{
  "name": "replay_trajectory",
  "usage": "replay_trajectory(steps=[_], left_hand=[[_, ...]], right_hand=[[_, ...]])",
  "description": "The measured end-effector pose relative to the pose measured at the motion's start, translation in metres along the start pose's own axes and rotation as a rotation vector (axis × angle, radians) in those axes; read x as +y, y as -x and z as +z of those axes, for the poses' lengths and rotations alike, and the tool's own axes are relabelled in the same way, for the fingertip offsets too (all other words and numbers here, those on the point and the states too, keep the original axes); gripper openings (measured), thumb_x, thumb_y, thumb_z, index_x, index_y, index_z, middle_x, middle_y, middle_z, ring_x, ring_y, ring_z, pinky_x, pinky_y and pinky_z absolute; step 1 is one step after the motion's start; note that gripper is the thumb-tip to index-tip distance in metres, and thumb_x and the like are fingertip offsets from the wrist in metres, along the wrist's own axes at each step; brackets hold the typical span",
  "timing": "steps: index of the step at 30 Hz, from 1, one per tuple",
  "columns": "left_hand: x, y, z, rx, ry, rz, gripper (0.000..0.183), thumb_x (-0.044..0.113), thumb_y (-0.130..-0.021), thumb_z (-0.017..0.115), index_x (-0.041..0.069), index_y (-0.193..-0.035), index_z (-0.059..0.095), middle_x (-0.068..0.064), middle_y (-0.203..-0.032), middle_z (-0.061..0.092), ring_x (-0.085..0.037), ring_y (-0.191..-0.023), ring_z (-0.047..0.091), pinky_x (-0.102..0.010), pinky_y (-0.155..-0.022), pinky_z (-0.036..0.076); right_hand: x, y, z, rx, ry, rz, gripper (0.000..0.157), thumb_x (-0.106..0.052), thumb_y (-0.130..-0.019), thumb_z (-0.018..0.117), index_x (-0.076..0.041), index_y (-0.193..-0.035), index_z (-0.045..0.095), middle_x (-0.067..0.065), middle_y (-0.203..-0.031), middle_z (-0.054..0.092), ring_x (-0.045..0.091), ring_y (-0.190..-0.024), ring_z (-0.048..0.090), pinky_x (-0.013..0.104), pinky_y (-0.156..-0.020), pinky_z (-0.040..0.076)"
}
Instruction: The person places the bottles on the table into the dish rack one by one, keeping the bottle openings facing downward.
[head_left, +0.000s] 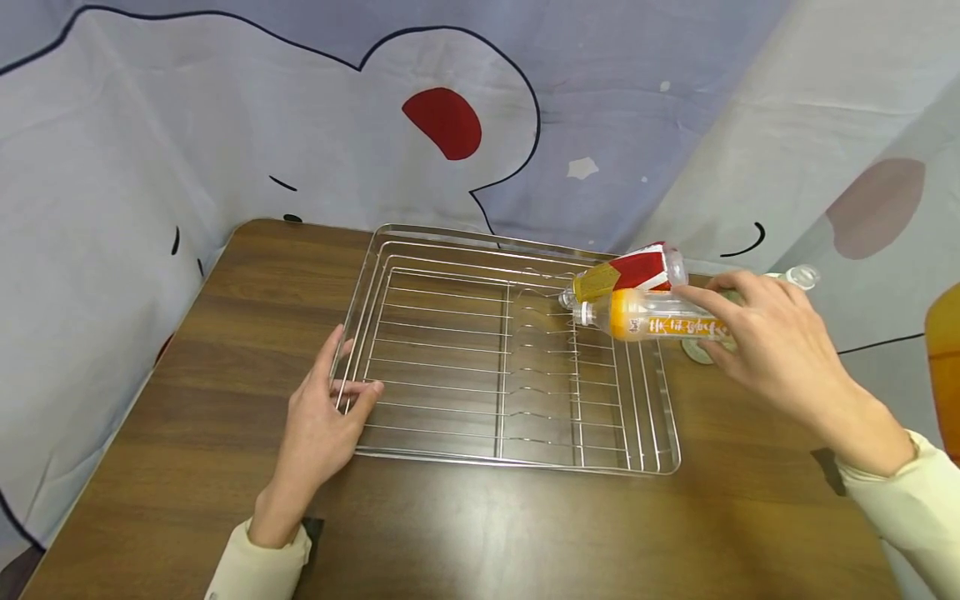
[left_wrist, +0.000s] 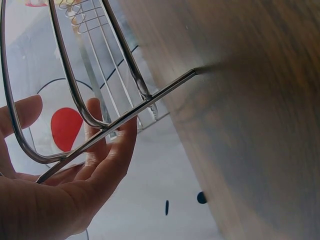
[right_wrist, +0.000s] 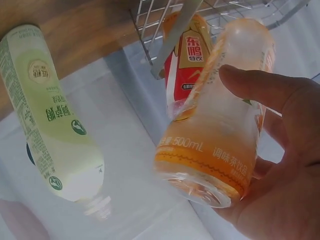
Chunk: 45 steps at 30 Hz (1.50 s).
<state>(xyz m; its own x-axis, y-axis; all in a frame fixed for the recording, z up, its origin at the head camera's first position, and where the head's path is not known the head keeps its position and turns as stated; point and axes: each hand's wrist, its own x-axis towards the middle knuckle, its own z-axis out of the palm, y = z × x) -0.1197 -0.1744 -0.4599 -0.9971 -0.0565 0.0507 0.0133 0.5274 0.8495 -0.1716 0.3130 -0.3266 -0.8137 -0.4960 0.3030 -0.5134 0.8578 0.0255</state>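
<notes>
- Head view: gripping the wire rack (head_left: 504, 375) at its left side with the left hand (head_left: 322, 425), curling the fingers about the rails, reaching inward with the thumb; seeing the rack lying on the brown table (head_left: 187, 400).
- Over on the right, grasping the orange-labelled bottle (head_left: 667, 317) in the right hand (head_left: 780, 333), holding it sideways across the rack's right rim, pointing its neck left; not managing to tell about contact with the wires.
- Just beyond, spotting a red-and-gold bottle (head_left: 630, 271) lying at the rack's far right corner, with its neck toward the left.
- Left wrist view: hooking the left hand's fingers behind the metal rails, spreading the thumb well away from them; seeing the patterned cloth (left_wrist: 145, 185) beyond.
- Right wrist view: wrapping thumb and fingers round the orange-labelled bottle, showing its clear base and "500mL" print; also catching a green bottle (right_wrist: 55, 120) standing on the table, right of the rack.
</notes>
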Motion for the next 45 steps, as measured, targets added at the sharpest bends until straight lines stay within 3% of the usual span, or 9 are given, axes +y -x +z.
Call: replay_trajectory(steps=[6,19,26,39,45], left_hand=[[0.0000,0.0002,0.0002,0.000,-0.001,0.004,0.090,0.014,-0.106,0.077,0.013,-0.178,0.023,-0.016,-0.171,0.048,-0.035,-0.113,0.078,-0.050,-0.093,0.049],[-0.0003,0.0007,0.0005,0.013,-0.004,0.019,0.089,0.013,-0.105,0.077,0.013,-0.177,0.025,-0.016,-0.170,0.049,-0.034,-0.112,0.078,-0.045,-0.089,0.047],[-0.0004,0.0010,0.0003,0.008,-0.006,0.007,0.089,0.014,-0.105,0.077,0.013,-0.178,0.024,-0.015,-0.171,0.049,-0.034,-0.112,0.078,-0.044,-0.088,0.047],[-0.0006,0.0008,0.0007,0.006,0.000,-0.005,0.090,0.014,-0.105,0.077,0.015,-0.178,0.024,-0.015,-0.171,0.049,-0.035,-0.114,0.078,-0.050,-0.098,0.047],[0.0002,-0.0001,0.0011,0.010,-0.005,0.003,0.090,0.014,-0.105,0.078,0.014,-0.178,0.024,-0.015,-0.171,0.049,-0.034,-0.112,0.078,-0.047,-0.091,0.047]], right_hand=[[0.0002,-0.0017,-0.0031,-0.058,0.031,-0.026,0.082,0.007,-0.069,0.097,-0.017,-0.144,0.073,0.017,-0.131,0.066,0.051,-0.118,0.061,0.065,-0.096,0.045],[0.0029,-0.0072,-0.0054,-0.072,0.050,-0.079,0.083,0.009,-0.063,0.097,-0.015,-0.140,0.076,0.017,-0.122,0.070,0.047,-0.117,0.063,0.065,-0.108,0.041],[0.0015,-0.0076,-0.0038,-0.096,0.050,-0.091,0.088,0.007,-0.062,0.099,-0.017,-0.143,0.075,0.015,-0.122,0.070,0.045,-0.120,0.062,0.066,-0.110,0.040],[0.0032,-0.0054,-0.0013,-0.091,0.068,-0.102,0.092,0.008,-0.058,0.101,-0.018,-0.142,0.075,0.015,-0.120,0.070,0.047,-0.116,0.063,0.065,-0.110,0.040],[0.0037,-0.0047,-0.0036,-0.101,0.075,-0.105,0.092,0.007,-0.057,0.102,-0.018,-0.141,0.076,0.014,-0.118,0.070,0.046,-0.116,0.063,0.065,-0.110,0.041]])
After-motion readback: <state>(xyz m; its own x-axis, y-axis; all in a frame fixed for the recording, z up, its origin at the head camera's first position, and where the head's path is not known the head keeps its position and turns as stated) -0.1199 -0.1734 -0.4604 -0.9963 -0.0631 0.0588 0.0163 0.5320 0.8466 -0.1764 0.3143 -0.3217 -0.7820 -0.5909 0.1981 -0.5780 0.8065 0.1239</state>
